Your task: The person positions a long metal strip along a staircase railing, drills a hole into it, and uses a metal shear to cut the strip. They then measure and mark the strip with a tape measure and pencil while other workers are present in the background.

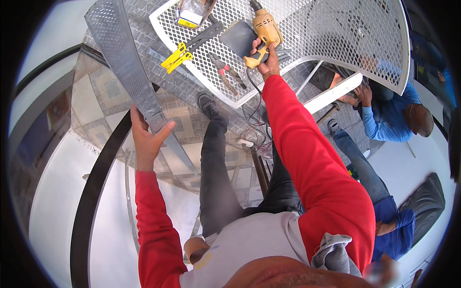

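right hand (270, 63) grips a drill (267, 31) (left hand (147, 143) spread wide at a metal bar (125, 60)).

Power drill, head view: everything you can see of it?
The power drill has a yellow-orange, plastic-looking body with black parts near the right hand, which holds it at its lower end. The dark, metallic-looking chuck points toward the picture's top edge, which crops it; I can't tell whether a bit is fitted. A dark cord trails from the lower end. It's over the white mesh panel; contact with that is unclear.
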Tool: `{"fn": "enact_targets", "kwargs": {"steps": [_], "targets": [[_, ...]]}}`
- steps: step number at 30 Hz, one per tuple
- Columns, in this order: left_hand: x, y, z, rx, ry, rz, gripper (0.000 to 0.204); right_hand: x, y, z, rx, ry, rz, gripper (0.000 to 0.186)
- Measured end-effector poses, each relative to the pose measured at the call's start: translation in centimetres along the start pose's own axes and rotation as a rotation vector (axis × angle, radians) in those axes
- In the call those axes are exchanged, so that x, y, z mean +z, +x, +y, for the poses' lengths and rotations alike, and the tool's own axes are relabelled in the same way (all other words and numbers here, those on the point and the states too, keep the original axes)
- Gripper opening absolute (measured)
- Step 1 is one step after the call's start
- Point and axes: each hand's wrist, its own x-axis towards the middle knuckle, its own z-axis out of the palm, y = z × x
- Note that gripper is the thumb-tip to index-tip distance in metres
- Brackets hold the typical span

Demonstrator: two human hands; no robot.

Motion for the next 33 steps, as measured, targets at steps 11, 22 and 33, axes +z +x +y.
{"fn": "enact_targets", "kwargs": {"steps": [11,22,33], "targets": [[2.5,2.5,-1.5,0.093,0.061,0.049,0.099,5.3,-3.2,-1.6,-0.109,-0.670,0.559,0.057],[3.7,2.8,-2.5,0.122,0.068,-0.018,0.100,12.8,1.3,14.5,-0.132,-1.521,0.329,0.042],[4.3,1.7,-2.4,0.195,0.107,-0.013,0.098,14.0,3.7,18.2,-0.285,-0.984,0.573,0.034]]}}
